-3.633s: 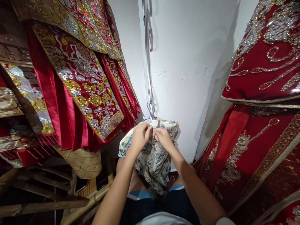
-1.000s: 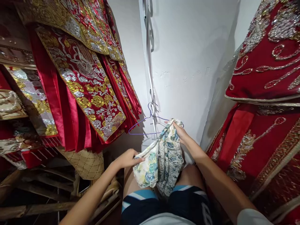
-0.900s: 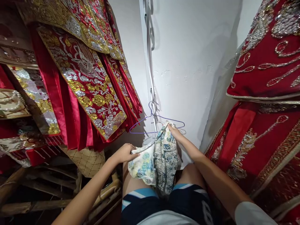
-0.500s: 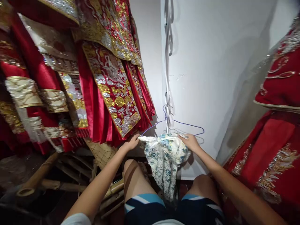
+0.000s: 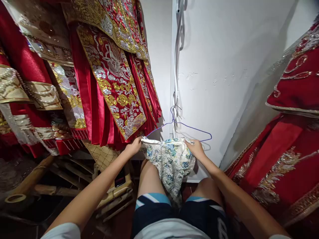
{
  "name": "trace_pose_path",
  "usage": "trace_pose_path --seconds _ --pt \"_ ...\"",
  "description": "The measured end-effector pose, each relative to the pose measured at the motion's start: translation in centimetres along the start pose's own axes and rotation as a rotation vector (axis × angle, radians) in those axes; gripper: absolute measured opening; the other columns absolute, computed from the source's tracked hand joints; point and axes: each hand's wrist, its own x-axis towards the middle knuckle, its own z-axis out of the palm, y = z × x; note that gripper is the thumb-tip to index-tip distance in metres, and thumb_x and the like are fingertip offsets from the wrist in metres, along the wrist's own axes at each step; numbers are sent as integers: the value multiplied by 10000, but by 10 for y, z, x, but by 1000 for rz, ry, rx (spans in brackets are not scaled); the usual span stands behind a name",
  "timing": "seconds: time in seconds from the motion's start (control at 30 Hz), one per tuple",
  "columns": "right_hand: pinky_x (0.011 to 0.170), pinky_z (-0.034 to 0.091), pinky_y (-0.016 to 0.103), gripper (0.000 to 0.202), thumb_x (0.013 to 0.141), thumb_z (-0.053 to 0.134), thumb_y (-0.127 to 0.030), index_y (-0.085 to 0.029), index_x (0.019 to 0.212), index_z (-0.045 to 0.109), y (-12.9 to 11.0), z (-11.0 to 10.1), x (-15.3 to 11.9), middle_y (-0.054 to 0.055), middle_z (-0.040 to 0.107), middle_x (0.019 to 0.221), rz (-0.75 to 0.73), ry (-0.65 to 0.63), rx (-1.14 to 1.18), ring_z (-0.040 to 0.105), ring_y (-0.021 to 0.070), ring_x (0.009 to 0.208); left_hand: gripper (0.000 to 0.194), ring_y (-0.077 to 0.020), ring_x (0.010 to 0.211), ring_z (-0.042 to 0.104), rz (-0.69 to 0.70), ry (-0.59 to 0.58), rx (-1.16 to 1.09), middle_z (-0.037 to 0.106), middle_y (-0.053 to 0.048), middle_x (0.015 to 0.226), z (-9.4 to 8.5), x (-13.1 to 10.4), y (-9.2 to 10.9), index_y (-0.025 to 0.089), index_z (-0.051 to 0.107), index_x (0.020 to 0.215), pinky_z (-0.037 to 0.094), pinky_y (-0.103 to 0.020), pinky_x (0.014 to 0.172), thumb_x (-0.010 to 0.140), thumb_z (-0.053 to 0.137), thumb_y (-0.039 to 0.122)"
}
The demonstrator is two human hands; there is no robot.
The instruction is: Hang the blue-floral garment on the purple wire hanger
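Note:
A white cloth garment with a blue and green floral print [image 5: 171,159] hangs between my two hands, its top edge stretched nearly level. My left hand [image 5: 136,145] pinches the left end of that edge. At the other end, my right hand [image 5: 195,148] grips the cloth near its corner. Just behind the edge a purple wire hanger [image 5: 193,127] hangs by its hook on a white strip [image 5: 176,66] along the wall. The hanger's lower part is hidden behind the cloth. The garment's lower folds dangle between my knees.
Red costumes with gold and silver embroidery [image 5: 117,86] hang at the left. Another red beaded dress [image 5: 281,159] stands close on the right. Bamboo furniture [image 5: 117,196] is low at the left, with a dark phone-like object [image 5: 120,179] on it. The white wall [image 5: 214,66] rises ahead.
My hands and the garment have shifted slightly left in view, and the cloth's top edge is spread a little flatter. The view has also shifted. Both hands still grip the garment.

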Motion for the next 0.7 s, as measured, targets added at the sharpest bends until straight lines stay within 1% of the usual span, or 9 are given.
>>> trace_pose_path --seconds 0.1,0.17,0.27,0.33,0.4,0.47,0.57,0.63,0.7 --pt "517 272 263 407 779 546 -512 -221 495 528 -2 5 -8 -44 366 490 2 21 11 313 135 557 300 -248 988 655 59 -14 -25 708 -122 1026 4 18 17 167 665 1021 463 -354 872 999 389 283" --pt "516 274 260 403 786 536 -503 -218 502 543 -3 8 -13 -41 375 496 3 31 16 317 135 557 300 -223 973 646 47 4 -35 689 -109 1033 9 29 21 137 644 1047 481 -380 887 1013 421 335" --pt "522 267 255 372 779 545 -480 -217 516 550 -4 6 -17 -45 368 508 4 37 19 309 132 569 313 -203 956 646 -23 2 -36 665 -82 1084 19 39 16 133 622 1119 521 -412 876 987 529 401" --pt "531 271 253 348 772 552 -466 -217 529 556 -4 3 -17 -47 372 518 8 40 19 316 133 579 305 -192 913 654 -53 -27 -32 667 -70 1057 24 41 11 134 631 1106 545 -398 835 971 568 401" --pt "539 280 254 340 770 552 -464 -217 536 564 -4 -1 -16 -45 383 518 13 44 20 326 136 585 283 -180 872 655 -43 -46 -37 671 -58 1010 26 42 9 132 641 1068 554 -381 804 963 588 389" --pt "539 286 257 349 773 549 -471 -215 537 569 -5 -2 -15 -42 397 514 14 49 23 336 139 582 242 -176 856 651 10 -31 -55 673 -54 973 24 41 14 128 646 1027 544 -377 805 967 578 352" --pt "526 287 254 365 783 556 -470 -207 529 563 -8 2 -17 -42 397 501 3 53 34 343 135 558 224 -196 887 640 165 25 -110 691 -73 944 16 42 31 122 663 987 498 -360 861 980 466 228" --pt "515 291 249 373 794 564 -459 -201 525 558 -10 6 -19 -43 398 493 -14 48 47 351 130 535 282 -211 953 631 290 60 -160 705 -83 1002 12 41 45 131 665 1046 466 -329 904 959 402 185" --pt "515 321 248 360 804 569 -444 -193 546 579 -12 8 -23 -35 442 507 -42 41 69 394 136 529 326 -212 990 624 387 94 -207 703 -77 1066 10 39 56 152 638 1131 452 -307 919 943 376 196"
